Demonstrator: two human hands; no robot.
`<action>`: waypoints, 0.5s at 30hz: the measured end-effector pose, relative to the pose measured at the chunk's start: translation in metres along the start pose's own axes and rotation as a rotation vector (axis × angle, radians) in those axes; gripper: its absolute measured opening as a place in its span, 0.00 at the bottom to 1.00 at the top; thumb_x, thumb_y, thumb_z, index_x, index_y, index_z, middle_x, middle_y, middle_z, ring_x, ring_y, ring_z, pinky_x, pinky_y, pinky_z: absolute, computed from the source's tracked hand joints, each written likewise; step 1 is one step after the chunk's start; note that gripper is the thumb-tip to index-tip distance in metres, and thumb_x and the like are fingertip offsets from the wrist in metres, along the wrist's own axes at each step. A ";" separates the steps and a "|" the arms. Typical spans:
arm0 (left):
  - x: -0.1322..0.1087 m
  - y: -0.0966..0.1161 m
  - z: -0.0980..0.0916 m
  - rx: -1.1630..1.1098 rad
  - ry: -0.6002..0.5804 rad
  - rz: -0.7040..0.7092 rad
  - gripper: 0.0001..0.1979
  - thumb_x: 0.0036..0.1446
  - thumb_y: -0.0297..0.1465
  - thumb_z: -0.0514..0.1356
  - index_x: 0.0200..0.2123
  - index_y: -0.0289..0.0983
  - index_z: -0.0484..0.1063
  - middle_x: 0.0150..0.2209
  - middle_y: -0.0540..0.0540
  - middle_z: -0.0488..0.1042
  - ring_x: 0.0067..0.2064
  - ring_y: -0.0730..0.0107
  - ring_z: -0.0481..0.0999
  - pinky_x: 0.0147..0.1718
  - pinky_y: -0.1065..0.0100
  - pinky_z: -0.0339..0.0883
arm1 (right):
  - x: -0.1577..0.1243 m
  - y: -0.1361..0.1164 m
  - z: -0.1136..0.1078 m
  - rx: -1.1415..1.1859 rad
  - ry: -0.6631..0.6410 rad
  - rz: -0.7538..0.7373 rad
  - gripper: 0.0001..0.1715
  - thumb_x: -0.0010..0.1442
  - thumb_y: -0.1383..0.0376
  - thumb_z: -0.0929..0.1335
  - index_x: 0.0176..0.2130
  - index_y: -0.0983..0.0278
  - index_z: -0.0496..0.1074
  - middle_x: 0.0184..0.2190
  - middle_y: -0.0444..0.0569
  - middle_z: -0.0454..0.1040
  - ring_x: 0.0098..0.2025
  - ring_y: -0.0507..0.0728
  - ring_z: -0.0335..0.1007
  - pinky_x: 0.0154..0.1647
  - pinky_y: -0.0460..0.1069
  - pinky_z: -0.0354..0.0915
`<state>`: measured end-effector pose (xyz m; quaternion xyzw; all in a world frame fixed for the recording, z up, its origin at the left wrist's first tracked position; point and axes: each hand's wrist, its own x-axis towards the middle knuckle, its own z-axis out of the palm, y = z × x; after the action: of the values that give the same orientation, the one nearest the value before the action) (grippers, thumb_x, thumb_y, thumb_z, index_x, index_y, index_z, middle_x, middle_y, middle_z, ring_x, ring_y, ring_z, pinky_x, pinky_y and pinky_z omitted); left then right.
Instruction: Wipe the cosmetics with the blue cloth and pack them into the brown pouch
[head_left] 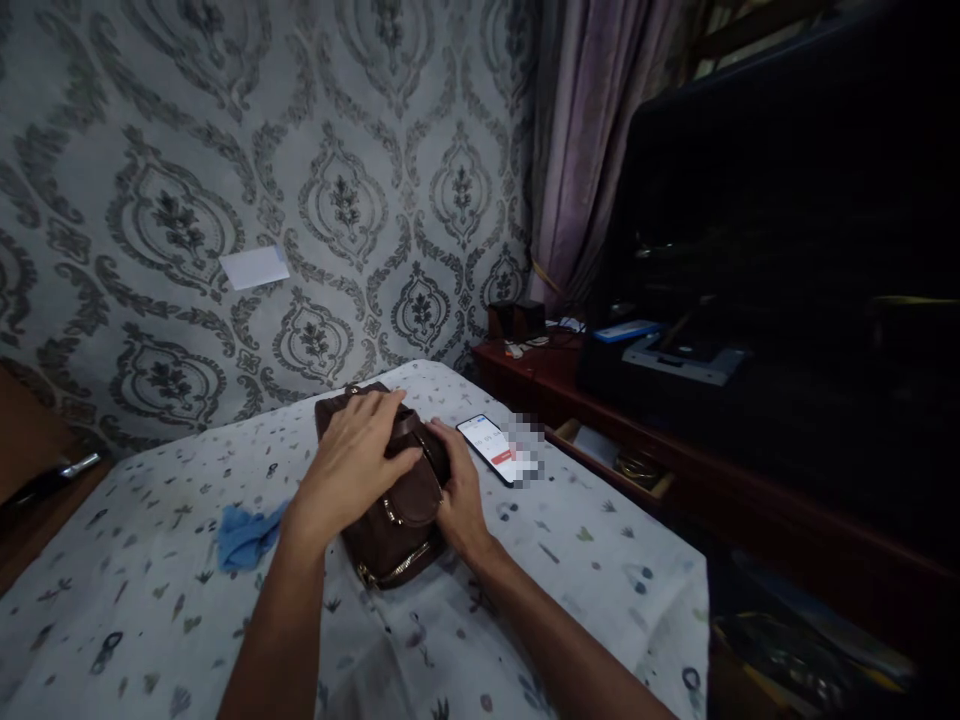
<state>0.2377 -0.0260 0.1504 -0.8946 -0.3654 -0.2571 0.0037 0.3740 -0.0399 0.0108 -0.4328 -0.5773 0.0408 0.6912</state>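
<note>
A dark brown leather-look bag [367,545] with gold zips and a front pocket lies on the patterned white sheet. Across its top rests my left hand [356,455], fingers stretched out and thumb apart. My right hand [461,500] grips the bag's right side, thumb up near the pocket; its other fingers are partly hidden behind the bag. Just right of the bag, a phone [491,450] with a lit screen lies face up. To the left is a crumpled blue cloth [246,538], partly behind my left forearm.
A dark red desk [540,375] stands at the right, with a partly pulled-out drawer [660,487] beside the sheet's edge. Small dark speakers [517,320] and cables sit on it. A wallpapered wall [345,200] closes off the back, and a brown wooden piece [30,440] stands at far left.
</note>
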 end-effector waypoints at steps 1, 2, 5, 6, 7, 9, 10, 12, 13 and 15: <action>0.003 -0.001 0.007 0.012 0.030 -0.012 0.22 0.58 0.31 0.62 0.56 0.40 0.68 0.52 0.42 0.74 0.55 0.51 0.70 0.54 0.53 0.63 | 0.000 -0.001 0.000 0.005 0.000 0.020 0.26 0.61 0.61 0.67 0.58 0.58 0.65 0.57 0.57 0.70 0.60 0.65 0.67 0.63 0.63 0.63; 0.007 -0.002 0.014 0.007 0.060 -0.023 0.18 0.60 0.31 0.60 0.54 0.40 0.71 0.50 0.42 0.76 0.54 0.52 0.72 0.53 0.55 0.64 | 0.000 -0.001 0.001 0.012 -0.002 0.037 0.26 0.60 0.61 0.67 0.58 0.58 0.65 0.57 0.56 0.70 0.59 0.65 0.67 0.62 0.62 0.63; 0.016 -0.005 0.024 -0.092 0.119 -0.082 0.09 0.63 0.35 0.57 0.42 0.41 0.76 0.40 0.46 0.78 0.44 0.59 0.75 0.45 0.63 0.65 | 0.000 -0.003 0.002 0.037 0.012 0.071 0.28 0.60 0.59 0.68 0.58 0.59 0.64 0.57 0.56 0.70 0.59 0.65 0.67 0.62 0.62 0.63; 0.018 -0.007 0.025 -0.137 0.126 -0.119 0.09 0.63 0.37 0.57 0.38 0.41 0.76 0.35 0.47 0.78 0.40 0.62 0.75 0.41 0.65 0.64 | 0.000 -0.004 0.002 0.042 0.025 0.085 0.27 0.60 0.58 0.68 0.58 0.59 0.64 0.57 0.56 0.70 0.59 0.65 0.67 0.62 0.62 0.63; 0.020 -0.008 0.025 -0.180 0.135 -0.165 0.11 0.63 0.39 0.57 0.35 0.40 0.75 0.31 0.49 0.76 0.35 0.64 0.73 0.37 0.67 0.63 | 0.000 -0.004 0.003 0.046 0.040 0.103 0.26 0.61 0.57 0.67 0.57 0.60 0.64 0.56 0.57 0.70 0.59 0.65 0.66 0.63 0.61 0.62; 0.022 -0.012 0.025 -0.260 0.168 -0.246 0.15 0.62 0.42 0.56 0.29 0.39 0.73 0.24 0.52 0.70 0.29 0.68 0.68 0.32 0.69 0.59 | -0.001 -0.004 0.003 0.050 0.056 0.137 0.23 0.63 0.57 0.66 0.55 0.60 0.64 0.55 0.57 0.70 0.59 0.64 0.66 0.62 0.61 0.62; 0.023 -0.014 0.025 -0.299 0.186 -0.268 0.16 0.61 0.43 0.56 0.27 0.39 0.71 0.22 0.53 0.67 0.27 0.69 0.66 0.30 0.69 0.57 | -0.001 -0.004 0.003 0.053 0.056 0.146 0.22 0.63 0.57 0.66 0.55 0.60 0.64 0.55 0.56 0.71 0.59 0.64 0.67 0.62 0.61 0.63; 0.024 -0.017 0.025 -0.370 0.210 -0.281 0.17 0.59 0.44 0.56 0.25 0.38 0.69 0.21 0.54 0.64 0.26 0.70 0.63 0.29 0.70 0.56 | -0.001 -0.005 0.003 0.062 0.044 0.144 0.21 0.63 0.57 0.66 0.54 0.60 0.64 0.54 0.56 0.71 0.59 0.64 0.67 0.61 0.60 0.63; 0.024 -0.017 0.026 -0.397 0.212 -0.279 0.17 0.58 0.44 0.56 0.25 0.38 0.69 0.21 0.54 0.64 0.26 0.71 0.63 0.28 0.70 0.55 | -0.001 -0.005 0.002 0.064 0.036 0.140 0.22 0.63 0.57 0.66 0.55 0.60 0.64 0.54 0.56 0.71 0.59 0.64 0.67 0.61 0.60 0.63; 0.024 -0.016 0.026 -0.434 0.200 -0.269 0.18 0.58 0.45 0.57 0.25 0.38 0.69 0.21 0.54 0.64 0.26 0.72 0.61 0.28 0.70 0.55 | -0.001 -0.005 0.001 0.062 0.020 0.134 0.22 0.63 0.57 0.66 0.55 0.60 0.64 0.55 0.56 0.70 0.59 0.64 0.67 0.61 0.60 0.63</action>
<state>0.2539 0.0063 0.1359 -0.7880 -0.4150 -0.4148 -0.1863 0.3705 -0.0427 0.0136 -0.4493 -0.5386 0.1006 0.7057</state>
